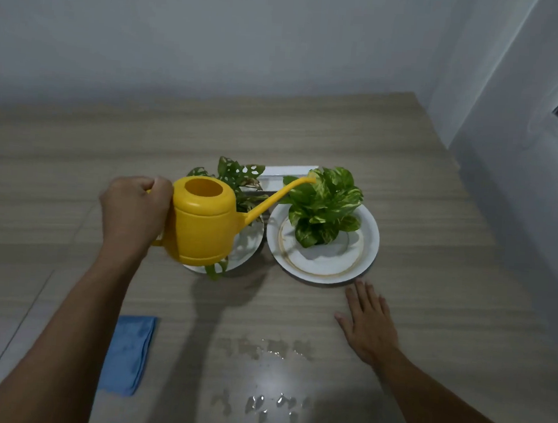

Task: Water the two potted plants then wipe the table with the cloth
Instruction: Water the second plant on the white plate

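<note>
My left hand grips the handle of a yellow watering can, held in the air over the left plant, which it partly hides. The spout tip reaches over the right plant, a bushy green one standing on a white plate. The left plant sits on its own white plate. My right hand lies flat on the wooden table, fingers apart, just in front of the right plate. A folded blue cloth lies on the table at the near left.
Water drops and wet patches spread over the table near its front edge, between the cloth and my right arm. A white strip lies behind the plants. White walls close the back and right side.
</note>
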`<move>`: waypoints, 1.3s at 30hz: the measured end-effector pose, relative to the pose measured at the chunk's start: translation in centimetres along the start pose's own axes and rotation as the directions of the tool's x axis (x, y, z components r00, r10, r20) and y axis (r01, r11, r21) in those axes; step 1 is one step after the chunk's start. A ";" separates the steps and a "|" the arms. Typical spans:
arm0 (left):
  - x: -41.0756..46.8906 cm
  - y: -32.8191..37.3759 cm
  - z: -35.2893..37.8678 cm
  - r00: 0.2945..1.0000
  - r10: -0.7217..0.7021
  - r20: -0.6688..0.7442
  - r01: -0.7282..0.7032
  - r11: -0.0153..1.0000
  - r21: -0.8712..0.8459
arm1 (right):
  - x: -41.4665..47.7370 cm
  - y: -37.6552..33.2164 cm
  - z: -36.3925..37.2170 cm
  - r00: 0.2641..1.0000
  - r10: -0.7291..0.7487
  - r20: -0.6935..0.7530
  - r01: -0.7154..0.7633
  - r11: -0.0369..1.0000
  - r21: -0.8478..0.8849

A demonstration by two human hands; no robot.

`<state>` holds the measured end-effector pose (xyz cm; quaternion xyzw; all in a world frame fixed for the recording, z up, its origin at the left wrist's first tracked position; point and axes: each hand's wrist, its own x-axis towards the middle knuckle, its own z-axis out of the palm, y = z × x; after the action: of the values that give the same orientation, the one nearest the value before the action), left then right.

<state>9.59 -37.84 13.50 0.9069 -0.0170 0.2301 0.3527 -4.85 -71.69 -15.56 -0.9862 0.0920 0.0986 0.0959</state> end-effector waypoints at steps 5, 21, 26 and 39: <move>0.7 1.5 0.4 0.999 0.041 0.019 -0.042 0.994 0.104 | -0.6 0.5 1.2 1.000 0.001 -0.017 -0.001 1.000 0.020; 3.6 2.9 1.6 0.995 0.067 0.076 -0.078 0.986 0.148 | -0.5 0.8 2.3 0.997 0.000 -0.081 0.001 1.000 0.004; 4.1 3.2 1.8 0.995 0.066 0.078 -0.077 0.986 0.148 | -0.5 1.0 2.5 0.996 -0.005 -0.092 0.005 1.000 0.000; 5.1 3.1 1.4 0.993 0.098 0.071 -0.109 0.977 0.183 | -0.4 1.1 2.8 0.994 -0.008 -0.109 0.009 1.000 0.013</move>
<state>14.16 -40.42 16.73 0.9404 -0.0536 0.2206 0.2531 -5.90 -72.07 -18.38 -0.9898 0.0934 0.0436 0.0979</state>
